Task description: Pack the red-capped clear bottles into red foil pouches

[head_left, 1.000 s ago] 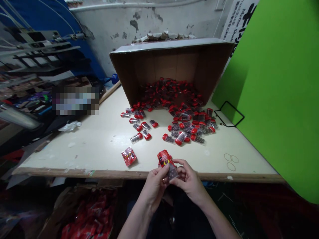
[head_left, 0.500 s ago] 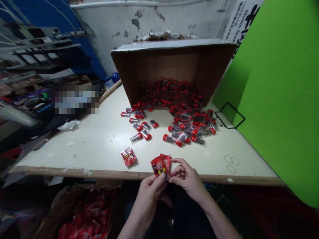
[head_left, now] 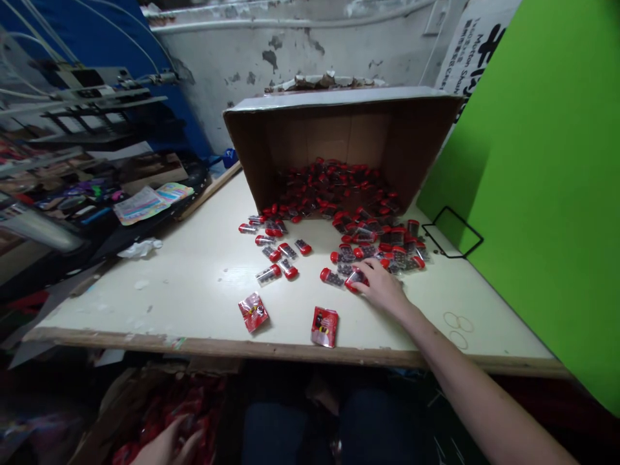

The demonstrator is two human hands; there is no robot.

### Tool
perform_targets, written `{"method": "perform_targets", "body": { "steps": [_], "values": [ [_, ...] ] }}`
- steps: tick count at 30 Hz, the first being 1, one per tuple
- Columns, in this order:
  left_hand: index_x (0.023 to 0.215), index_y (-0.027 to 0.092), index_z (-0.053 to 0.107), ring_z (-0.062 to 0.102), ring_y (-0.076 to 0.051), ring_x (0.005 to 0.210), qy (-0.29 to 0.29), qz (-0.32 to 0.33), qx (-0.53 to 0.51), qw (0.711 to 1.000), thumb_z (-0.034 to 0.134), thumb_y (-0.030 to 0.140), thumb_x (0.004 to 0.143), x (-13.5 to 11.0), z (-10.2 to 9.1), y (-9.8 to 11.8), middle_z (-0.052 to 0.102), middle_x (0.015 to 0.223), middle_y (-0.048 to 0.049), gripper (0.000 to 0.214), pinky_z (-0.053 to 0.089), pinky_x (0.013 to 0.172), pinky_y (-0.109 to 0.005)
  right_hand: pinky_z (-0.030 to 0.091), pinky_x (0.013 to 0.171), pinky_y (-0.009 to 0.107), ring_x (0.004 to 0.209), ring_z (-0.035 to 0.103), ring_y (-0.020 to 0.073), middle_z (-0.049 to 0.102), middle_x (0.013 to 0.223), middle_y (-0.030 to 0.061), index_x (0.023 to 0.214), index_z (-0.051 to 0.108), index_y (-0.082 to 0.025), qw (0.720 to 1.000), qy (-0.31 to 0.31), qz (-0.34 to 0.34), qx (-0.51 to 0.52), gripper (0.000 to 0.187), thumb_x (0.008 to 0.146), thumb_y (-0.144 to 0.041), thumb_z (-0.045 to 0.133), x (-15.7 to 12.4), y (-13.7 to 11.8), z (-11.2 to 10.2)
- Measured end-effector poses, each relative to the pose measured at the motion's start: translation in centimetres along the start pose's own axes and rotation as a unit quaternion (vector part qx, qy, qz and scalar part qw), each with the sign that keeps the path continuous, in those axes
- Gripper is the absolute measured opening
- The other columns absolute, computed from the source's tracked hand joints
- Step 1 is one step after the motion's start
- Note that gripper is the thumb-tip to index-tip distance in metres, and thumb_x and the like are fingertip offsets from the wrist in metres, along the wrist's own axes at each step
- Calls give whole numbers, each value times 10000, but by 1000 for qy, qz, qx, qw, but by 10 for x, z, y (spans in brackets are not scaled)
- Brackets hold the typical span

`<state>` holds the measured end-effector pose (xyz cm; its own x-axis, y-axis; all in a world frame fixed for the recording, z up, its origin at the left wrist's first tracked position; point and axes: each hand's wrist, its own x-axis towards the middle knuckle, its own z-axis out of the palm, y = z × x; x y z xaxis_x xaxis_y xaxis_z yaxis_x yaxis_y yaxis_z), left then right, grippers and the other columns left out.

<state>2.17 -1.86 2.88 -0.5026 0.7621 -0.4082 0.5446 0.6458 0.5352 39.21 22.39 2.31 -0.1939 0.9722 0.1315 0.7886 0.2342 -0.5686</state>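
Our right hand (head_left: 382,289) has its fingers (head_left: 367,270) curved onto a light, slippery red-capped plastic tube (head_left: 355,281), best held around its stiff body, right of centre on the table (head_left: 194,303), while our left hand (head_left: 167,449), at bottom left by red foil packets (head_left: 198,403), shows no clear grip.

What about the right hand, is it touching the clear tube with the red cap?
Touching. The head view shows the right hand lying on the tube, with its fingers resting over the tube's top.
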Motion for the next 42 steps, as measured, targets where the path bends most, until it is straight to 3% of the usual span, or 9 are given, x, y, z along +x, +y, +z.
{"method": "perform_targets", "body": {
  "steps": [3, 5, 8, 10, 16, 24, 30, 36, 42],
  "values": [
    [815, 246, 673, 649, -263, 880, -49, 150, -68, 985, 594, 482, 674, 3, 35, 59, 725, 911, -54, 286, 475, 797, -334, 447, 702, 344, 868, 602, 264, 536, 1190, 80, 1087, 631, -270, 999, -38, -7, -16, 416, 685, -339, 712, 6, 1, 3],
    [843, 215, 651, 641, -223, 807, -61, 222, -75, 970, 516, 477, 766, 7, 64, 104, 711, 853, -55, 305, 461, 735, -295, 440, 674, 335, 820, 602, 252, 568, 1112, 74, 1016, 648, -261, 999, -50, -8, -17, 372, 661, -333, 733, 6, 3, -1],
    [830, 194, 614, 606, -207, 683, -22, 211, 9, 977, 577, 483, 734, 17, 104, 156, 666, 706, -49, 306, 393, 593, -271, 431, 649, 316, 744, 590, 217, 607, 943, 52, 878, 650, -237, 999, -42, -8, -4, 218, 689, -329, 710, -3, 5, -12],
    [795, 198, 602, 592, -201, 693, -9, 201, 44, 979, 633, 440, 700, 24, 121, 172, 661, 728, -51, 261, 348, 571, -261, 430, 641, 294, 718, 582, 194, 618, 867, 34, 823, 635, -227, 999, -31, -3, 16, 159, 731, -351, 673, -17, 5, -18],
    [653, 191, 597, 563, -173, 650, -16, 203, 24, 979, 629, 337, 718, 37, 130, 169, 644, 664, -39, 163, 312, 557, -249, 365, 433, 223, 437, 471, 109, 636, 699, 0, 853, 616, -192, 986, -10, 57, 154, 298, 761, -474, 603, -64, -18, 6],
    [614, 167, 675, 538, -170, 557, -52, 235, -23, 970, 501, 352, 804, 36, 118, 166, 648, 562, -57, 318, 281, 532, -261, 430, 570, 267, 592, 556, 172, 607, 626, -1, 715, 611, -200, 968, 42, 108, 225, 196, 695, -391, 654, -68, -43, 57],
    [716, 172, 706, 571, -204, 635, -35, 239, -72, 968, 480, 393, 818, 31, 110, 165, 696, 681, -96, 333, 305, 581, -269, 409, 460, 228, 486, 511, 133, 573, 577, -20, 727, 612, -188, 941, 44, 147, 300, 285, 680, -463, 669, -75, -38, 51],
    [616, 179, 655, 557, -200, 633, -20, 207, -173, 963, 543, 401, 781, 32, 97, 161, 648, 610, -51, 298, 334, 612, -270, 399, 401, 199, 461, 511, 113, 606, 613, -2, 794, 589, -170, 907, 45, 185, 376, 343, 712, -497, 652, -89, -41, 34],
    [625, 151, 645, 515, -131, 571, -61, 129, -356, 923, 633, 421, 714, 26, 97, 168, 619, 581, -4, 285, 334, 555, -233, 350, 379, 171, 439, 469, 70, 604, 717, -13, 853, 592, -184, 854, 48, 219, 470, 320, 715, -459, 681, -109, -57, 17]
  ]
}}
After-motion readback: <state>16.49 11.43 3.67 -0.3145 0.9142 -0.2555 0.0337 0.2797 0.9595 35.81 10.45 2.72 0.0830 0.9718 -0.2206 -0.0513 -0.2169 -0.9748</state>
